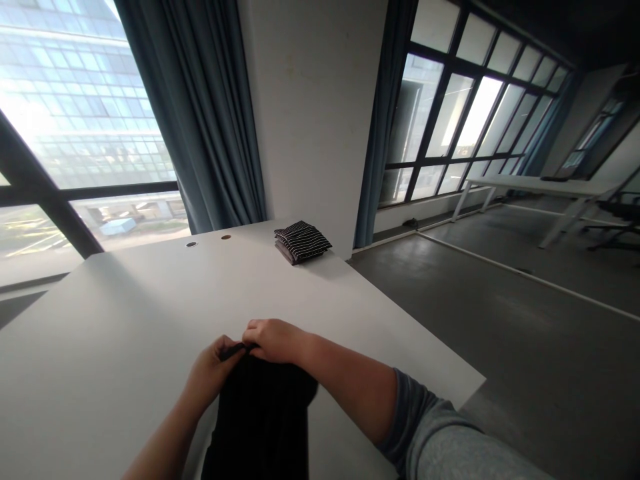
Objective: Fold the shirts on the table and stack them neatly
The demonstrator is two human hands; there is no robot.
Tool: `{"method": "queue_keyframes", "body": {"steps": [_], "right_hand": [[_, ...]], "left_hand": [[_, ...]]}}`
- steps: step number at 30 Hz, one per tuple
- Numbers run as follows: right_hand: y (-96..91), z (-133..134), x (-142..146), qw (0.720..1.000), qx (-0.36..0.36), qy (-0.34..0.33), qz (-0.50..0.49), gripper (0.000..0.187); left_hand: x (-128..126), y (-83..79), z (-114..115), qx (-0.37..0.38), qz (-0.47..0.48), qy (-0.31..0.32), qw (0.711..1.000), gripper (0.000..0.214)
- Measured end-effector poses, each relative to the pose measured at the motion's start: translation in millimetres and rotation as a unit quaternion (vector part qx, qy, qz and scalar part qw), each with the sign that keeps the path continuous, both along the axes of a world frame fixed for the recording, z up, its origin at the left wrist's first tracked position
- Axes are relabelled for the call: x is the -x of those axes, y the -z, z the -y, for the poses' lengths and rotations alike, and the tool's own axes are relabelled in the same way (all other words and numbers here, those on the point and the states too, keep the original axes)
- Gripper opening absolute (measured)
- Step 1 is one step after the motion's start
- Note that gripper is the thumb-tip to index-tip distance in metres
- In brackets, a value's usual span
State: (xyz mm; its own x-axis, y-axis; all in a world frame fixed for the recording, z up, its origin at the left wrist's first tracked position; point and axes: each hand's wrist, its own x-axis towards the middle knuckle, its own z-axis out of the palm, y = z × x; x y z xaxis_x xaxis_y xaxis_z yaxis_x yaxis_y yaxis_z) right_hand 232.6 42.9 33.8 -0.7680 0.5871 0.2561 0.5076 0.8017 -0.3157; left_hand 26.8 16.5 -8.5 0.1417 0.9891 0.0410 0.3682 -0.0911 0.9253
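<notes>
Pretty big open office-type room, dark grey floor (480, 313) running off toward 3 o'clock. There's a huge window (85, 100) at 10 o'clock looking out on a glass building, then a blue-grey curtain (195, 113) and a white pillar (310, 113) around 12, and a black-framed window (450, 113) at 1 o'clock. Out at 2 o'clock sits a second white table (535, 187) with an office chair (615, 217) just beyond it.

Up close is a big white table (150, 300), with a small metal-ringed cable hole (191, 244) near its far edge. A folded black-and-white striped stack of cloth (302, 241) sits at 12 o'clock, near that same edge.

The main thing is the black garment (260, 420) at 6 o'clock, held up at its top edge over the table, with the bottom running out of frame. Looks like soft, light, limp fabric, so I'd expect it to drape and slide around rather than hold a shape. The top edge seems the best place to grab it. Both hands are clamped on that edge and nearly touching: the left hand (213, 370) pinches a narrow dark fold, and the right hand (275, 341), with a grey sleeve (435, 433) pushed up its arm, closes over the cloth right next to it
</notes>
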Motion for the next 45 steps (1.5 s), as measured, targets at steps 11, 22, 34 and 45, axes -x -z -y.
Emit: {"method": "queue_keyframes", "body": {"steps": [11,22,34,45], "right_hand": [[-9.7,14.7,3.2,0.996,-0.028,0.028,0.080,0.021],[16.5,-26.4,-14.4,0.946,0.087,0.189,-0.250,0.005],[-8.7,-4.5,-1.7,0.958,0.076,0.143,-0.237,0.006],[-7.7,-9.3,-11.4,0.989,-0.005,-0.026,-0.145,0.037]], "left_hand": [[0.1,2.9,0.9,-0.004,0.050,0.022,0.998,0.042],[13.0,-2.7,-2.2,-0.183,-0.052,-0.143,0.971,0.013],[-21.5,-18.5,24.8,-0.322,-0.320,-0.073,0.888,0.019],[-14.8,-2.8,6.0,-0.030,0.107,0.015,0.994,0.021]]}}
